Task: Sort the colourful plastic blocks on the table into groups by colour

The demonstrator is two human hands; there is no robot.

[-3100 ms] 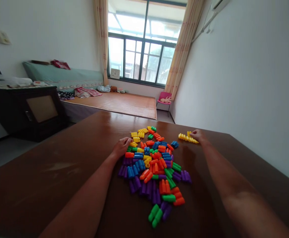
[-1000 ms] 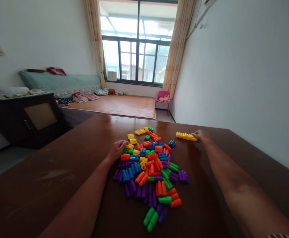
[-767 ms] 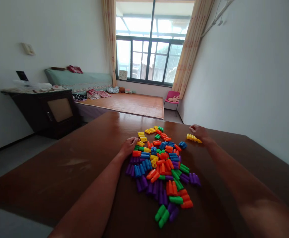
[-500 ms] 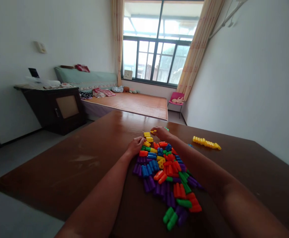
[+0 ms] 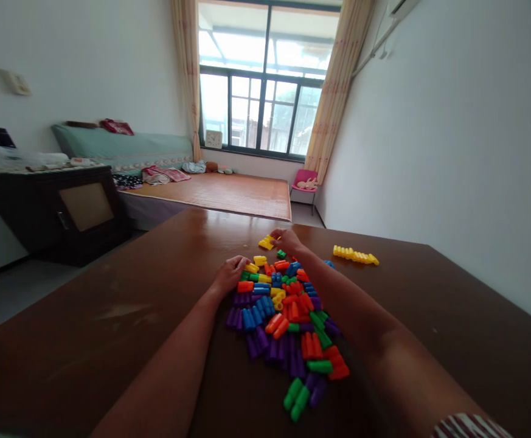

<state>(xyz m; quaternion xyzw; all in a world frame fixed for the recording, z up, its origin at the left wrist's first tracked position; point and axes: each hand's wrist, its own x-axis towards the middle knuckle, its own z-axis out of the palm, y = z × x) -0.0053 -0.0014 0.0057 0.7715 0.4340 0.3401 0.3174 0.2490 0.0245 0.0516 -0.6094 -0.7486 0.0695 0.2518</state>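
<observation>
Left hand (image 5: 229,274): palm down beside the pile on my feed, fingers curled and narrow, tips touching a yellow block (image 5: 251,267) at its 3 o'clock; I cannot tell whether they grip it.
Right hand (image 5: 287,239): it reaches across to the far end of the pile, fingers bent and narrow, tips at a yellow cluster (image 5: 266,243); I cannot make out whether they have closed on it.
Yellow cluster: just off the right hand's fingertips, at 8 o'clock from them, on the counter (image 5: 132,353).
Green piece (image 5: 281,254): near the right hand, at its 7 o'clock.
Yellow row (image 5: 355,255): well apart from the right hand, at its 3 o'clock, lying by itself.
Pile (image 5: 277,324): orange, blue, green, purple and yellow blocks, heaped close at the left hand's 4 o'clock; the right forearm hides part of its 2 o'clock side from me.
Green pair (image 5: 296,399): at the pile's 6 o'clock end, just beside a purple block (image 5: 315,389).
Striped cuff (image 5: 468,426): on the right arm, at 5 o'clock in my view.
Beyond the counter: I have the bed (image 5: 229,191) at 11 o'clock, the cabinet (image 5: 83,204) at 10 and the pink chair (image 5: 305,180) at 1.
</observation>
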